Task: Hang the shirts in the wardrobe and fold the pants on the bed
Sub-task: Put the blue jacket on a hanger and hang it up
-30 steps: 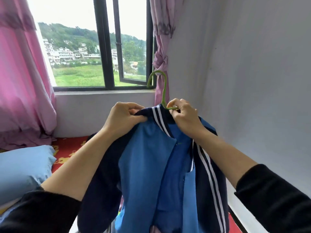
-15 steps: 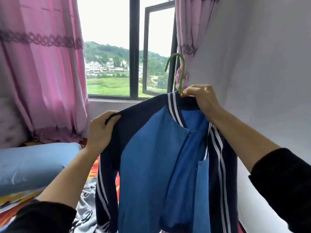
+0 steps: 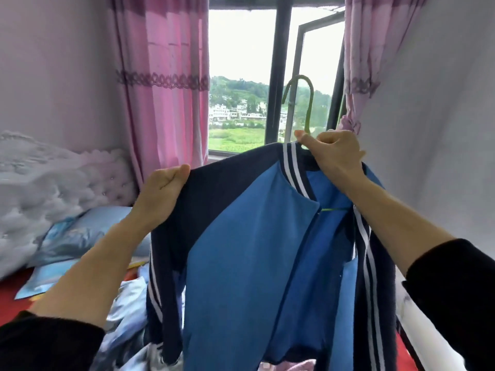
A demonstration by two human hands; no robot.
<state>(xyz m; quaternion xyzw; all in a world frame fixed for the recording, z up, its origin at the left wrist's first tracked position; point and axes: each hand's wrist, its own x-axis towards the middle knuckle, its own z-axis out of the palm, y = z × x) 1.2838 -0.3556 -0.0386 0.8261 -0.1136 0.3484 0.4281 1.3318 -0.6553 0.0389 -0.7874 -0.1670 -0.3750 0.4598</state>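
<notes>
A blue and navy jacket [image 3: 257, 236] with white stripes hangs on a green hanger [image 3: 308, 103] before pink curtains [image 3: 166, 84].

A dark-framed window [image 3: 276, 76] in the far wall stands partly open, and daylight comes in from green hills and pale buildings outside. Pink curtains [image 3: 163, 89] hang at its left and right. Pale walls [image 3: 53, 62] flank it. At left, a white tufted headboard [image 3: 53, 183] rises behind a blue pillow [image 3: 80, 234] on the red-covered bed [image 3: 10, 290].
</notes>
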